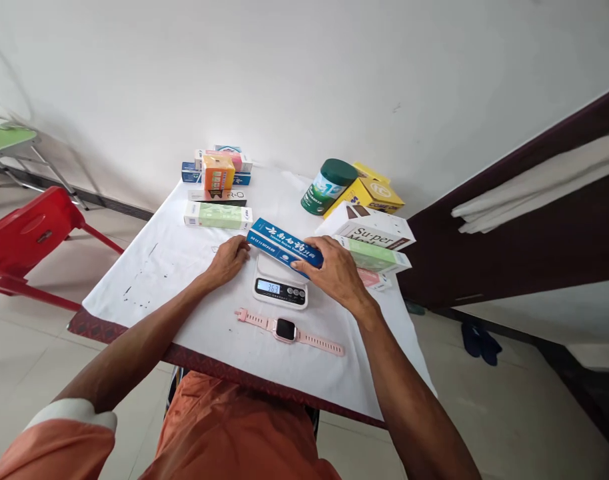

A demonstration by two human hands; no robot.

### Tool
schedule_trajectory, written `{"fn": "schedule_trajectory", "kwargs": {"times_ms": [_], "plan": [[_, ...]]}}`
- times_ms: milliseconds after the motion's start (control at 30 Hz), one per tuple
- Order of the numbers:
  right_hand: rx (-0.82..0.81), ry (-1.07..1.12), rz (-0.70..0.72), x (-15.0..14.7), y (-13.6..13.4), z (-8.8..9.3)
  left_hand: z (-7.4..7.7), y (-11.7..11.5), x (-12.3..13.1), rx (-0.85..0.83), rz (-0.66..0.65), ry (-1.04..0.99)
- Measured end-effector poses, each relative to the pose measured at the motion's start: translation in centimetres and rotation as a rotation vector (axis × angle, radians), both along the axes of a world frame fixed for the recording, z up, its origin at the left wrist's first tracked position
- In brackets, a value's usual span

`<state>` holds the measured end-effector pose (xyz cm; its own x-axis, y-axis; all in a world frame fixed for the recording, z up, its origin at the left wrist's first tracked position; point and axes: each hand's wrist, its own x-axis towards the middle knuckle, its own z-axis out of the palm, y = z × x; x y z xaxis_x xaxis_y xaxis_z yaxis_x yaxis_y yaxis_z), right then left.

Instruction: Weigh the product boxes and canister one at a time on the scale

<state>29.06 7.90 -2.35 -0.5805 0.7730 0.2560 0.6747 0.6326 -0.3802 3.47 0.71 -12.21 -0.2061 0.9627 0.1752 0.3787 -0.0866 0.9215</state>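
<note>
A blue toothpaste box (284,245) lies slantwise over the white platform of a small digital scale (280,288). My right hand (334,270) grips its right end, thumb on the near side and fingers over the far side. Beside the box's left end, my left hand (228,260) rests with its fingers curled in and nothing visible in them; whether the fingertips touch the box I cannot tell. The lit display seems to read 363. In front of the scale, a pink-strapped smartwatch (285,330) is laid out flat, its screen dark.
Several boxes stand back left, including an orange one (218,175) and a pale green one (218,215). On the right are a green canister (328,187), a yellow box (374,195), a white box (367,225) and another green box (377,255). A red chair (39,233) adjoins the table's left side.
</note>
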Motion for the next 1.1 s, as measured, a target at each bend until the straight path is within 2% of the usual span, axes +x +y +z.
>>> {"fn": "schedule_trajectory", "kwargs": {"times_ms": [133, 267, 367, 467, 567, 633, 733, 867, 1100], "plan": [[-0.036, 0.007, -0.009, -0.3, -0.7, -1.4, 0.5, 0.1, -0.5, -0.034, 0.031, -0.189], [-0.062, 0.021, 0.014, -0.6, -0.9, -1.1, 0.8, 0.1, -0.6, -0.028, 0.035, -0.199], [-0.070, 0.147, 0.037, 0.7, -0.7, 0.7, 0.8, 0.1, -0.5, -0.029, 0.030, -0.175], [0.018, 0.300, -0.002, 2.7, -0.6, 3.5, 1.0, 0.1, -0.5, -0.042, 0.021, -0.151], [0.088, 0.347, -0.042, 3.9, -0.8, 5.8, 1.4, 0.0, -0.4, -0.065, 0.021, -0.109], [0.091, 0.340, -0.043, 4.2, -1.1, 6.4, 1.6, -0.1, -0.3, -0.076, 0.025, -0.071], [0.082, 0.325, -0.015, 3.7, -1.3, 6.0, 1.9, -0.2, -0.2, -0.083, 0.032, -0.036], [0.057, 0.260, 0.014, 2.1, -1.2, 4.1, 2.0, -0.3, -0.2, -0.088, 0.036, -0.022], [-0.077, -0.197, 0.036, -2.8, -1.3, 0.9, 2.3, -0.4, -0.3, -0.094, 0.029, 0.001]]}}
